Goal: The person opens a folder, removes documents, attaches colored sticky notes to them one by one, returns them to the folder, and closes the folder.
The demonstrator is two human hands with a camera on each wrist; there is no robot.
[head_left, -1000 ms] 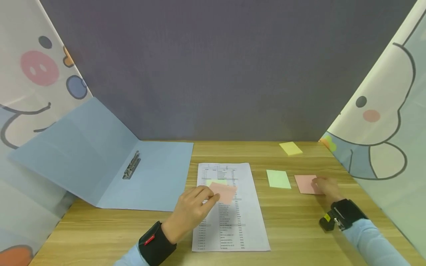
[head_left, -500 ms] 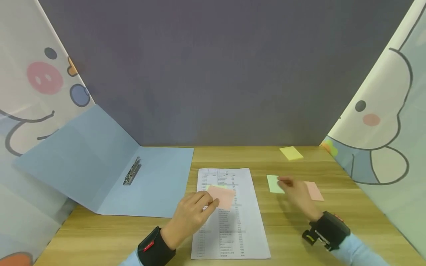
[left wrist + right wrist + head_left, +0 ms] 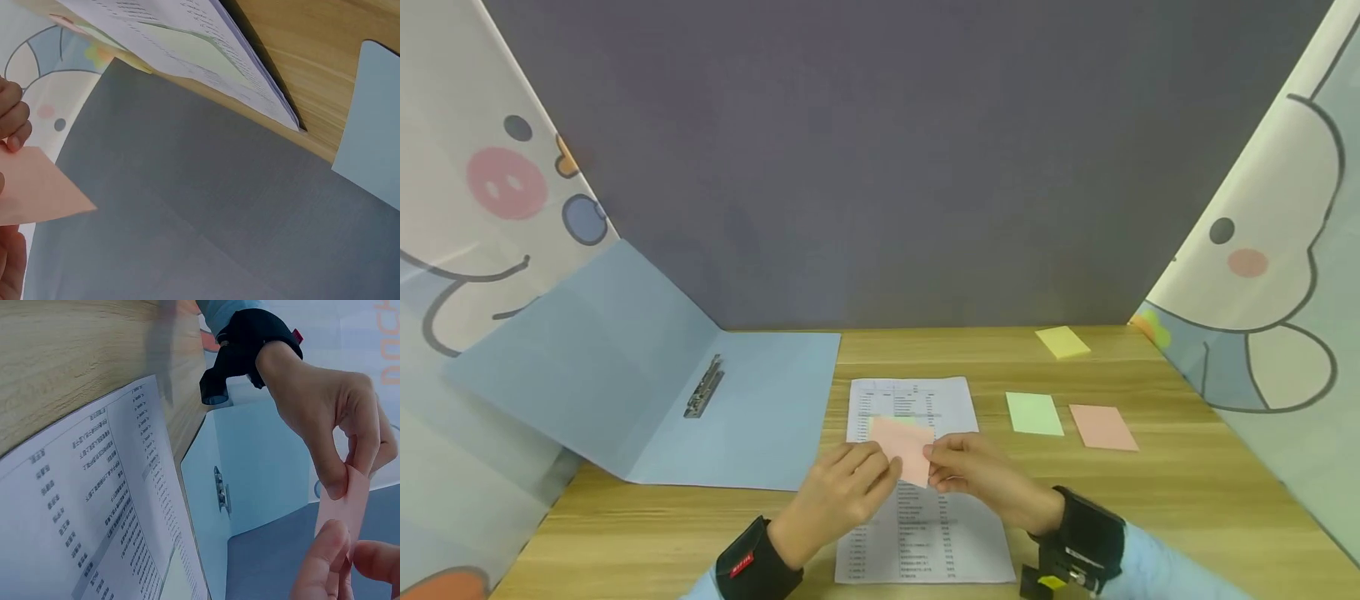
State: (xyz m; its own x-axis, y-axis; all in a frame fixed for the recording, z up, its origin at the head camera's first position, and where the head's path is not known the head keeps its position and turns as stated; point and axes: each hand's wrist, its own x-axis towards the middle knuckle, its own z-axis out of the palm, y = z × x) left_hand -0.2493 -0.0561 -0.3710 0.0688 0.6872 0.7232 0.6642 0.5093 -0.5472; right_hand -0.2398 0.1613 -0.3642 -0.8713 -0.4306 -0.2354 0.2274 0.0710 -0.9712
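Over the printed sheets (image 3: pixel 925 542), a pink sticky note (image 3: pixel 901 442) is held up between both hands. My left hand (image 3: pixel 842 492) pinches its left side between thumb and fingers. At its right edge, my right hand (image 3: pixel 988 479) pinches the same note. The right wrist view shows thumbs and fingers of both hands on the pink note (image 3: pixel 353 500). Behind it, a green note (image 3: pixel 194 53) lies on the upper part of the sheets, partly covered by the pink one in the head view.
An open blue folder (image 3: pixel 745 417) with a metal clip (image 3: pixel 705 387) lies at the left. On the right of the wooden table (image 3: pixel 662 533) are a green pad (image 3: pixel 1034 414), a pink pad (image 3: pixel 1103 427) and, further back, a yellow pad (image 3: pixel 1063 342).
My right hand has moved left from the pink pad, past the green pad, and now grips the right edge of the pink note. The left hand has kept its pinch, nearly in place.
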